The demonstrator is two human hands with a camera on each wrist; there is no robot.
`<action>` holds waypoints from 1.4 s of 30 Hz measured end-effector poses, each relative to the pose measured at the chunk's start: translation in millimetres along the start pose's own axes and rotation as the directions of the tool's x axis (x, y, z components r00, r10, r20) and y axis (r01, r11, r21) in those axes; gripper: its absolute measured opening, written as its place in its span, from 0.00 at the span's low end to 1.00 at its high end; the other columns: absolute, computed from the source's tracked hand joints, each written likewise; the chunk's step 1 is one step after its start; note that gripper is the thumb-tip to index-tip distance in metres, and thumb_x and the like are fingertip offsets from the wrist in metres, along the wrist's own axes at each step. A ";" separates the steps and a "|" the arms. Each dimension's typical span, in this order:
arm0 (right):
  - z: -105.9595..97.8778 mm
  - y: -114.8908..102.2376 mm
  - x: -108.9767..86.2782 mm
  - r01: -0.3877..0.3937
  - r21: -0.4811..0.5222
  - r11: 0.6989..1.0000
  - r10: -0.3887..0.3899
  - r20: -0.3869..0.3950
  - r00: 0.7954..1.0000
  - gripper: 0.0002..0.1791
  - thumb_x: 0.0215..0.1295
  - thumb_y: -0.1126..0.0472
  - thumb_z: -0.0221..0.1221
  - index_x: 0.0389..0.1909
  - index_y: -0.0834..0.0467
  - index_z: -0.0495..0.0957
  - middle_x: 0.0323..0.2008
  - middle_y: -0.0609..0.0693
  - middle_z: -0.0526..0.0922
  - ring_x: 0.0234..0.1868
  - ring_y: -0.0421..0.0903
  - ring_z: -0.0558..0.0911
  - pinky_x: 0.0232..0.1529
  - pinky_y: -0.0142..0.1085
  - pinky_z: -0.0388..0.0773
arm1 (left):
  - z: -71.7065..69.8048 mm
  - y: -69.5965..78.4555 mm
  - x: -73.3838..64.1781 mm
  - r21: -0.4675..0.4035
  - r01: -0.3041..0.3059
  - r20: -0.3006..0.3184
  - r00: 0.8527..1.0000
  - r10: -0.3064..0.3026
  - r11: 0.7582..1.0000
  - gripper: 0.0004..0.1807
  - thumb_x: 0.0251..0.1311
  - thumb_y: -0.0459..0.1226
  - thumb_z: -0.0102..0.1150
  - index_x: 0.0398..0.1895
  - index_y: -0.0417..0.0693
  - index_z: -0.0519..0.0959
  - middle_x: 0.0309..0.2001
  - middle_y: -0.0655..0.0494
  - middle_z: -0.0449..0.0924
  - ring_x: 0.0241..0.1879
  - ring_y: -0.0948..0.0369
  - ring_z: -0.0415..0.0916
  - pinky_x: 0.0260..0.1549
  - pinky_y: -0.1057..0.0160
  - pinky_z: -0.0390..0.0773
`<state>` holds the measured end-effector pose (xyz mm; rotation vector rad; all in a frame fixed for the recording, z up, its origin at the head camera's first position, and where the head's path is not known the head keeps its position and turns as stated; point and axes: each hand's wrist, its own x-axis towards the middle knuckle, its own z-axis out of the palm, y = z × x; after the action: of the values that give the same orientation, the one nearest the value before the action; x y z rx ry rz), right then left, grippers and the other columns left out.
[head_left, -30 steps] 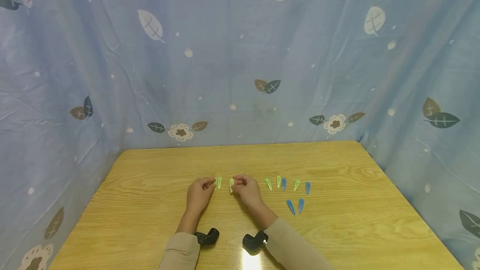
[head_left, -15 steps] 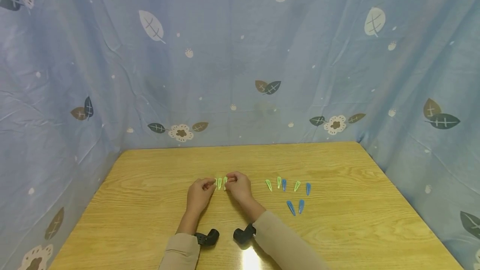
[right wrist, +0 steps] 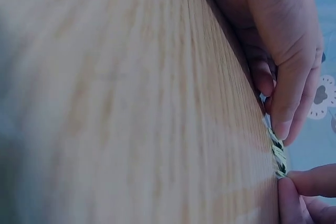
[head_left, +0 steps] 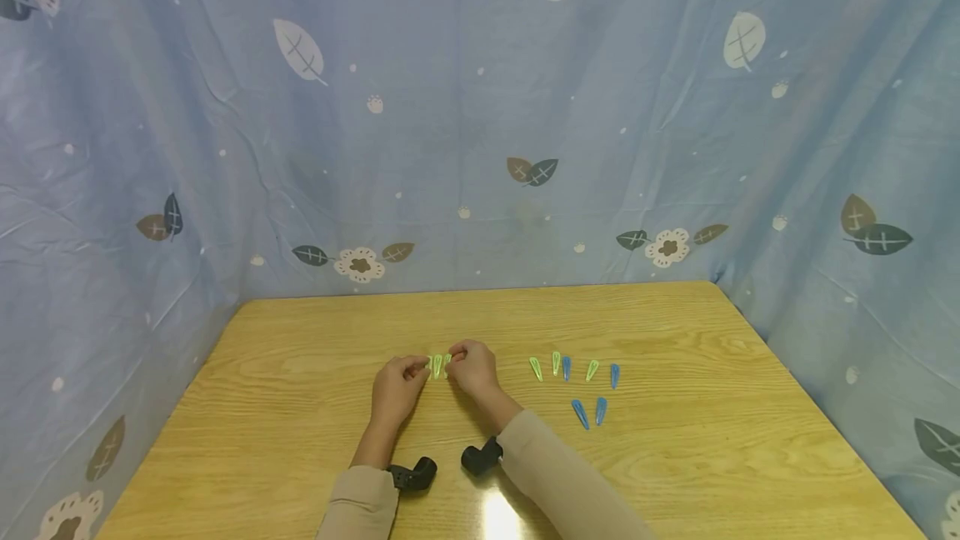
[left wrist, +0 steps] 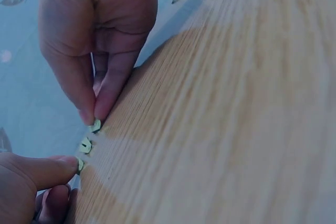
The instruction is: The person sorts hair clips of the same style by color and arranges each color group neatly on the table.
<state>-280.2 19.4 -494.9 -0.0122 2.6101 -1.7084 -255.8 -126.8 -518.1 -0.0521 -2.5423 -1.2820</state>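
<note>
Three green snap hair clips lie side by side between the hands. My left hand point(head_left: 395, 388) holds the leftmost green hair clip point(left wrist: 80, 165) by its edge, thumb and fingertips at it. At the other end of the short row, my right hand point(head_left: 474, 369) pinches the right green hair clip point(left wrist: 95, 126) between thumb and finger, down at the tabletop. Between those two, the middle green hair clip point(head_left: 437, 367) lies untouched, roughly upright in the head view. Fingers partly hide both outer clips.
To the right lie several loose clips, among them a green clip point(head_left: 536, 369), a blue clip point(head_left: 566, 368) and a lower blue clip point(head_left: 580, 414). The wooden table point(head_left: 300, 407) meets a patterned blue curtain point(head_left: 420, 132) at the back and sides.
My right hand has moved left with its green hair clip, bringing it close beside the middle one. The left hand has stayed in place.
</note>
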 end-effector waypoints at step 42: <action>-14.9 18.7 -18.0 0.158 0.219 0.963 -0.170 0.037 0.985 0.18 0.60 0.67 0.61 0.51 0.70 0.74 0.44 0.61 0.81 0.45 0.53 0.81 0.45 0.38 0.79 | 1.6 -1.1 0.9 0.012 0.019 0.004 1.000 -0.019 1.000 0.08 0.56 0.33 0.65 0.39 0.40 0.85 0.26 0.56 0.75 0.26 0.62 0.68 0.26 0.66 0.69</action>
<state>-262.4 40.8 -505.8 -0.2761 2.4310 -2.0047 -257.2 -126.2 -519.6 -0.0279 -2.5600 -1.2752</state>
